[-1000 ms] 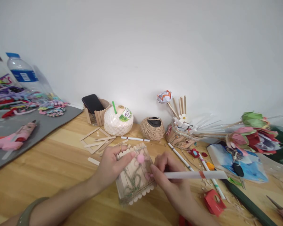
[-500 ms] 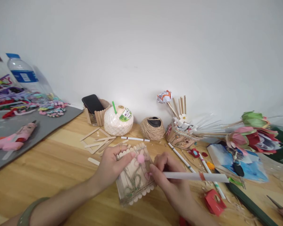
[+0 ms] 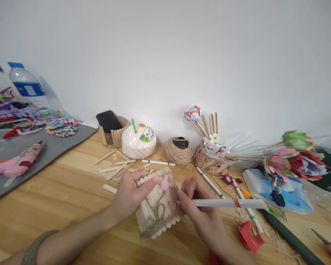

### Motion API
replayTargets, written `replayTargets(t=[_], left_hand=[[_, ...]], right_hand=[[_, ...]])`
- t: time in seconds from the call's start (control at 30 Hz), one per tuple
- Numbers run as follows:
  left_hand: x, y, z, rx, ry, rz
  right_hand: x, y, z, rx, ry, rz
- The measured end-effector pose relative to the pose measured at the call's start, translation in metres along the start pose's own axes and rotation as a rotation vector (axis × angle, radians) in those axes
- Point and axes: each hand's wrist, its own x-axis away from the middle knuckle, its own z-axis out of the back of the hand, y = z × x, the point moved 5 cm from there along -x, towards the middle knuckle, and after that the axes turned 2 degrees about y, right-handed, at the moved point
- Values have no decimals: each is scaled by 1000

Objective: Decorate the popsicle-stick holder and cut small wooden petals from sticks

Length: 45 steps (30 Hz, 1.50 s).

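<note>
My left hand is closed on the upper left side of a small popsicle-stick box, thumb across its front. Twine bows, a pink pompom flower and a small pink heart decorate that face. Between the thumb and fingers of my right hand is a white marker with an orange-red band. Its pink tip reaches the box beside the heart; whether it touches, I cannot tell. The box is tilted above the wooden table.
Loose popsicle sticks, a wrapped coconut and a twine ball lie beyond the box. Paper flowers, a red paper piece and a pointed tool are at right. A pink glue gun rests on a grey mat.
My right hand has shifted slightly right, drawing the marker tip back a little from the heart. My left hand and the box stay nearly still.
</note>
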Motion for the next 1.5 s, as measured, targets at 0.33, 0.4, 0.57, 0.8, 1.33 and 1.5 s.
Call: replayTargets(t=[0.33, 0.4, 0.57, 0.8, 1.33, 1.5], left_hand=[[-1, 4, -1, 13, -1, -38], [0, 4, 0, 16, 6, -26], [0, 4, 0, 0, 18, -9], [-1, 3, 1, -17, 20, 4], [-1, 4, 0, 0, 26, -7], [0, 2, 1, 7, 21, 8]], right_hand=[[1, 2, 1, -22, -18, 13], [1, 2, 1, -19, -15, 11], [2, 1, -1, -1, -45, 10], [2, 1, 0, 0, -26, 16], [3, 1, -3, 7, -93, 5], [3, 2, -3, -9, -82, -3]])
